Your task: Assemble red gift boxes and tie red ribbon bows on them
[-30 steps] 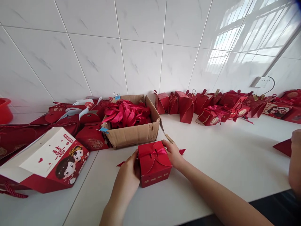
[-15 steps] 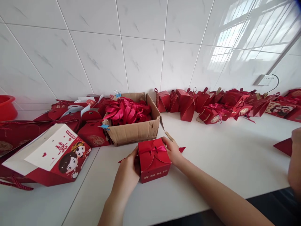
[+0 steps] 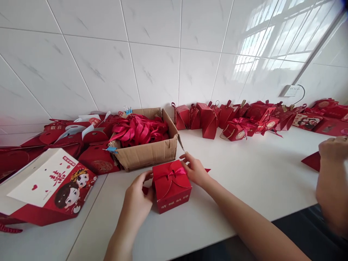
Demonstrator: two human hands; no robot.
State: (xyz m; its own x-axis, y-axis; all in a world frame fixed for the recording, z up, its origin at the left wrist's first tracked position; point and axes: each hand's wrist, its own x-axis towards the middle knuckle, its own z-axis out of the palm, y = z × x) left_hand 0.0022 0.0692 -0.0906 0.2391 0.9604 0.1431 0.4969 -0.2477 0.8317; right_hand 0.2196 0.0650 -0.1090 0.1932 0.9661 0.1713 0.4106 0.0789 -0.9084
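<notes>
Minding the red box (image 3: 174, 195): it sits flat on the worktop (image 3: 244, 177), right in front of me. I count my clock from it, with 12 pointing to the tiled wall (image 3: 154, 21).
Left grip (image 3: 138, 192): at 9 o'clock, about half open. My thumb and fingers are apart, close to the box's side. I can't tell if they press on it.
Right grip (image 3: 195, 170): at 2 o'clock, fingers bent by the box's back corner. I can't tell how tight it is, or if it pinches anything.
Bow (image 3: 172, 174): a shiny pink ribbon tied over the middle of the top. A pointy ribbon end (image 3: 207, 170) pokes out past my right grip.
How it feels, I guess: the box looks like thin card, so light and a bit stiff, but it could dent if squeezed. The ribbon looks soft and slippery.
Best place to hold: low on the two sides, at 9 and 3 o'clock, gently, away from the curvy flaps and the bow.
Brown cardboard box (image 3: 148, 157): at 11 o'clock, full of loose ribbons (image 3: 141, 128).
Big picture carton (image 3: 51, 181): at 9 o'clock, tipped over.
Small bow boxes (image 3: 236, 130): at 2 o'clock, near the wall.
Other person's hand (image 3: 333, 148): at 3 o'clock, beside a dark red piece (image 3: 311, 161).
</notes>
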